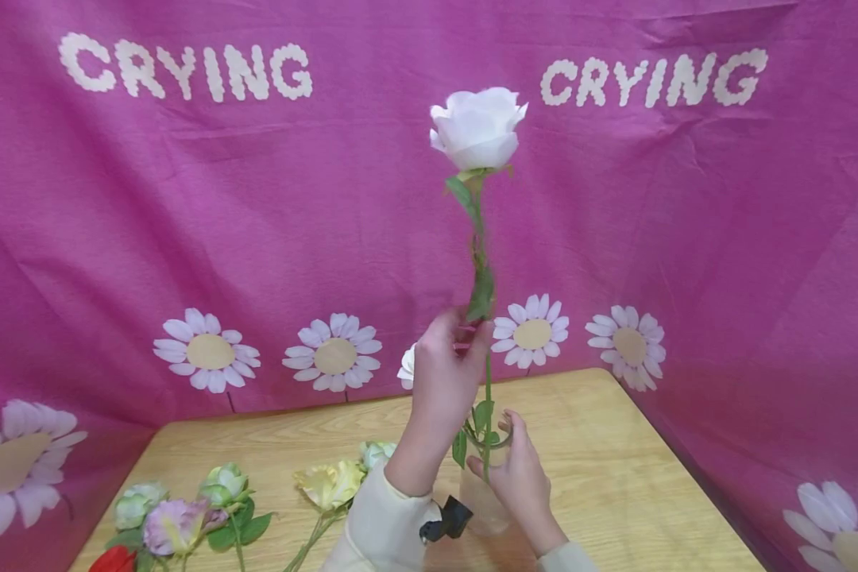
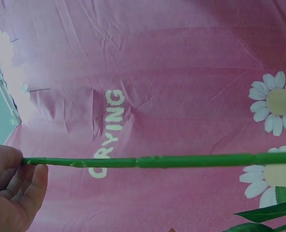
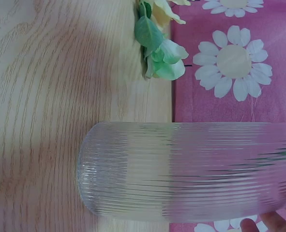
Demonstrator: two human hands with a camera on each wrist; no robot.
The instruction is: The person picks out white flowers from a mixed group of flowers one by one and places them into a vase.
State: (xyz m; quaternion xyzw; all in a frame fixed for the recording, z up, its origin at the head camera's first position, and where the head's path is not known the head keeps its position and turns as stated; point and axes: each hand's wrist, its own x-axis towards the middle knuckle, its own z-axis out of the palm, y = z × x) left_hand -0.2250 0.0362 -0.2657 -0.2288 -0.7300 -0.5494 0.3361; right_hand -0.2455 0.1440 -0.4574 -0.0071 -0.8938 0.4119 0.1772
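Head camera: the left hand (image 1: 443, 373) is pinching a tall white rose's green stem (image 1: 481, 262) upright — its end inside the ribbed clear glass vase (image 1: 482, 496) — while right-hand fingers (image 1: 518, 469) are wrapping the vase, steadying it on the wooden table (image 1: 615, 445).

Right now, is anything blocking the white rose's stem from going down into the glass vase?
Nothing visible blocks it. The left hand holds the white rose upright, its stem already in the glass vase, which the right hand steadies.
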